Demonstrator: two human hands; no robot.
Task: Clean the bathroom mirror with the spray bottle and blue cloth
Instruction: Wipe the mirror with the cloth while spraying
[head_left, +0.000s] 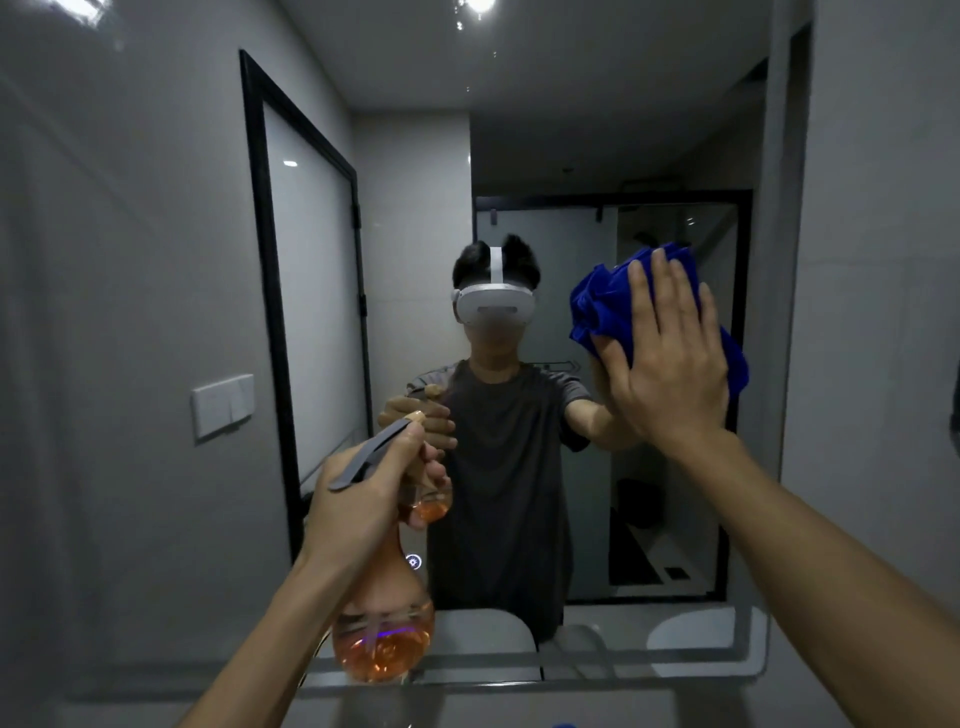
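While grey walls (130, 312) surround it, mirror (519, 156) reflects a shower door (571, 249).

Home bathroom, wall mirror (519, 156) over a basin, reflected glass shower enclosure (675, 415), grey walls, wall switch (223, 408)

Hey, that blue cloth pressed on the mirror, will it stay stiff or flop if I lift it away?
The blue cloth will probably flop: it bunches in soft folds around the right hand. It looks light, held by a flat palm against the mirror. It may drop once pressure eases.
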